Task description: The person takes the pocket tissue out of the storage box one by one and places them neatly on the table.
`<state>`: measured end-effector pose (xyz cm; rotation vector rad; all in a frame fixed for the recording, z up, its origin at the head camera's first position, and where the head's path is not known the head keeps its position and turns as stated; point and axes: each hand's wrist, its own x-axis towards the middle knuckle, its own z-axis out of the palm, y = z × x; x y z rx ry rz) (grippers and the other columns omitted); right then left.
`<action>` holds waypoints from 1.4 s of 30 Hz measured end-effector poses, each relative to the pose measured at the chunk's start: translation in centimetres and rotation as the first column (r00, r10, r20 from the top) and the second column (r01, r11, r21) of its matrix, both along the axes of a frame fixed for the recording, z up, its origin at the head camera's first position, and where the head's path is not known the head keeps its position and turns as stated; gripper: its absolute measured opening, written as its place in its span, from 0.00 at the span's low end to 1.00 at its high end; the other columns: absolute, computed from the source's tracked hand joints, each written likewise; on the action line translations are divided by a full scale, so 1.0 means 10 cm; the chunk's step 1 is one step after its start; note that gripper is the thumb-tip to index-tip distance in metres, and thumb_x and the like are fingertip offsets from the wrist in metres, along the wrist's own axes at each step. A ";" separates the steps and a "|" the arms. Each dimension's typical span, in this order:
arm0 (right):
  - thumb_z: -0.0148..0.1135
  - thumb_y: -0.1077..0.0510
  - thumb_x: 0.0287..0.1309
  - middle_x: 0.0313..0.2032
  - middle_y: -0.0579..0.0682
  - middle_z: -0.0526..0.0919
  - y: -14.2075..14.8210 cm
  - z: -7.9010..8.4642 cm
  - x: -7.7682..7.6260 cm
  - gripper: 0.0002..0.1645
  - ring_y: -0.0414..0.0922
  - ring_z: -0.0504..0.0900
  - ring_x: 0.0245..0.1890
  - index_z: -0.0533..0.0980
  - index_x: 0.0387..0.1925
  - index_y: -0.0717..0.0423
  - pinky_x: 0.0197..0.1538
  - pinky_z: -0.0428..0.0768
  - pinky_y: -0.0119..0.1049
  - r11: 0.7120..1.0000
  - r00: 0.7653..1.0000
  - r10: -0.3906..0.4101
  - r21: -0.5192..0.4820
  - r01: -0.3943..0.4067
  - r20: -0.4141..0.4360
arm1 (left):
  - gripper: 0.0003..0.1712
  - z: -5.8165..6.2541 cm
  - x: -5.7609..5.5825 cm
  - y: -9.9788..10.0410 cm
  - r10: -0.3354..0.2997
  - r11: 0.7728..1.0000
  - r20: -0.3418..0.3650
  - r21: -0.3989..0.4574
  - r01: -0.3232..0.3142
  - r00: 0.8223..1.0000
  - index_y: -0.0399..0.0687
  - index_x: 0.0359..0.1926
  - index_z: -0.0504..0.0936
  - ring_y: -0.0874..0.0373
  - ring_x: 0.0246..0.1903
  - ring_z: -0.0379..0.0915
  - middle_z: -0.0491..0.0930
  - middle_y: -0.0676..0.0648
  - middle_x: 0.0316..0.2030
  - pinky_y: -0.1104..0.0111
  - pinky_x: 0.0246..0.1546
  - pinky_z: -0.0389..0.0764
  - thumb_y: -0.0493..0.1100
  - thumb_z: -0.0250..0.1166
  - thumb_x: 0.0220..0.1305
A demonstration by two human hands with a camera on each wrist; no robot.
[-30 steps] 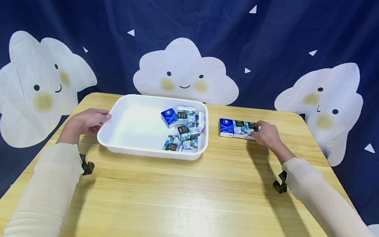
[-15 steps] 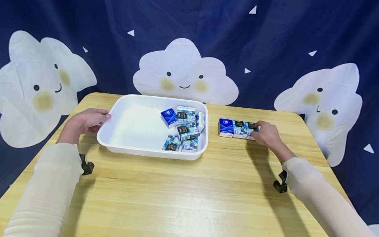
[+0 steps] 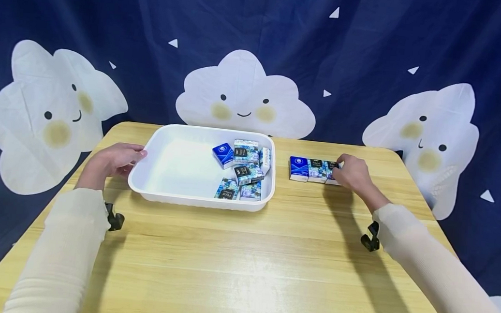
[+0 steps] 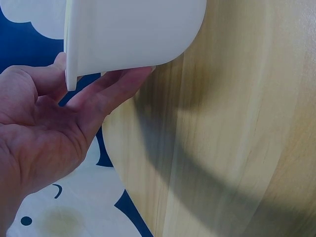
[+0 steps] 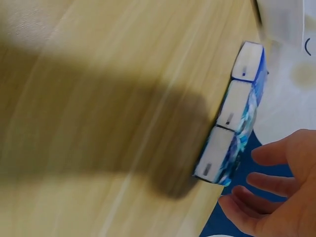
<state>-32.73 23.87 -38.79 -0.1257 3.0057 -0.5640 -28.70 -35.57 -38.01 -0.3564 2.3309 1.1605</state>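
With its thumb at the rim and fingers against the underside, my left hand (image 3: 117,159) grips the left end of a white plastic tray (image 3: 171,168); the left wrist view shows the tray's outer wall (image 4: 138,34) close up. To the tray's right, three small tissue packs lie side by side in a row: a plain blue pack (image 3: 299,168), a floral pack (image 3: 317,171) and another floral pack (image 3: 332,172). My right hand (image 3: 354,173) is at the row's right end, fingers loosely bent and holding nothing. In the right wrist view a gap shows between the fingertips (image 5: 261,155) and the row.
Inside the tray's right half lie several more tissue packs, among them a blue one (image 3: 223,154) and a floral one (image 3: 248,174) resting on others. The wooden table (image 3: 234,262) reaches back to a dark blue curtain (image 3: 260,21) with printed clouds.
My right hand has let go of the rightmost floral pack and shifted slightly up and right. The left hand, the tray and the row stay where they were.
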 end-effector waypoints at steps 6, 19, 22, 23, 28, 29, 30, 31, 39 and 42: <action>0.48 0.61 0.60 0.13 0.50 0.74 -0.13 0.10 -0.02 0.30 0.47 0.64 0.19 0.71 0.63 0.72 0.37 0.71 0.47 1.000 0.999 0.012 -0.007 -0.012 -0.051 | 0.36 0.00 0.01 0.00 -0.009 1.000 -0.006 0.000 0.009 1.000 0.42 0.81 0.44 0.40 0.61 0.68 0.57 0.30 0.73 0.63 0.48 0.81 0.52 0.41 0.83; 0.52 0.60 0.63 0.47 0.70 0.83 -0.56 0.19 0.01 0.27 0.59 0.78 0.38 0.72 0.61 0.71 0.50 0.78 0.55 0.998 0.993 0.064 -0.003 -0.065 -0.098 | 0.36 0.00 0.00 0.01 -0.004 1.000 -0.002 0.001 0.004 1.000 0.43 0.81 0.44 0.41 0.60 0.68 0.58 0.30 0.73 0.63 0.47 0.81 0.53 0.42 0.82; 0.53 0.59 0.64 0.52 0.70 0.82 -0.68 0.22 0.02 0.27 0.60 0.79 0.45 0.73 0.61 0.70 0.57 0.78 0.57 0.996 0.990 0.085 0.006 -0.085 -0.110 | 0.36 0.00 0.00 0.01 -0.002 1.000 0.000 0.001 0.002 1.000 0.43 0.81 0.44 0.41 0.60 0.68 0.57 0.30 0.73 0.63 0.47 0.81 0.53 0.42 0.82; 0.53 0.59 0.65 0.51 0.69 0.82 -0.71 0.23 0.02 0.26 0.59 0.79 0.45 0.73 0.61 0.69 0.58 0.77 0.58 0.996 0.989 0.091 0.010 -0.091 -0.113 | 0.36 0.00 0.00 0.01 -0.001 1.000 0.001 0.003 0.001 1.000 0.43 0.81 0.44 0.41 0.60 0.68 0.57 0.30 0.73 0.63 0.48 0.81 0.53 0.42 0.82; 0.54 0.60 0.65 0.37 0.65 0.83 -0.91 0.24 0.05 0.25 0.53 0.74 0.29 0.73 0.60 0.69 0.49 0.79 0.54 0.991 0.982 0.134 0.014 -0.133 -0.137 | 0.36 0.00 0.00 0.01 -0.005 1.000 0.001 0.003 0.005 1.000 0.42 0.81 0.44 0.41 0.60 0.68 0.57 0.31 0.73 0.63 0.47 0.81 0.52 0.42 0.82; 0.54 0.60 0.65 0.38 0.65 0.83 -0.95 0.25 0.06 0.25 0.54 0.75 0.29 0.73 0.60 0.69 0.49 0.79 0.54 0.990 0.979 0.142 0.013 -0.142 -0.144 | 0.36 0.00 0.00 0.00 -0.006 1.000 0.000 0.002 0.006 1.000 0.42 0.81 0.44 0.41 0.60 0.68 0.57 0.31 0.72 0.63 0.47 0.81 0.52 0.42 0.82; 0.54 0.61 0.65 0.39 0.66 0.84 -0.98 0.25 0.07 0.25 0.56 0.77 0.30 0.74 0.60 0.69 0.50 0.79 0.54 0.988 0.976 0.155 0.014 -0.155 -0.153 | 0.36 0.00 0.00 0.00 -0.008 1.000 -0.001 0.001 0.008 1.000 0.42 0.81 0.44 0.41 0.60 0.68 0.57 0.31 0.72 0.64 0.47 0.81 0.52 0.42 0.82; 0.54 0.61 0.65 0.42 0.67 0.84 -1.02 0.25 0.09 0.24 0.58 0.79 0.34 0.74 0.60 0.69 0.51 0.79 0.54 0.986 0.973 0.165 0.013 -0.165 -0.164 | 0.36 0.00 0.00 0.00 -0.010 1.000 -0.002 0.001 0.010 1.000 0.42 0.81 0.44 0.41 0.60 0.68 0.57 0.31 0.72 0.64 0.47 0.81 0.52 0.42 0.82; 0.60 0.61 0.64 0.44 0.67 0.84 -1.30 0.30 0.25 0.23 0.59 0.81 0.42 0.75 0.58 0.69 0.49 0.80 0.53 0.965 0.943 0.256 -0.004 -0.263 -0.211 | 0.36 0.00 0.00 0.00 -0.012 1.000 -0.004 0.000 0.012 1.000 0.41 0.81 0.45 0.42 0.58 0.68 0.58 0.31 0.72 0.64 0.46 0.80 0.51 0.42 0.82; 0.63 0.61 0.63 0.46 0.66 0.84 -1.40 0.30 0.30 0.24 0.59 0.82 0.44 0.75 0.58 0.69 0.49 0.80 0.52 0.955 0.930 0.287 -0.009 -0.297 -0.231 | 0.36 -0.01 0.00 0.00 -0.009 1.000 0.000 -0.003 0.009 1.000 0.42 0.81 0.44 0.42 0.59 0.67 0.57 0.31 0.72 0.64 0.47 0.80 0.51 0.42 0.82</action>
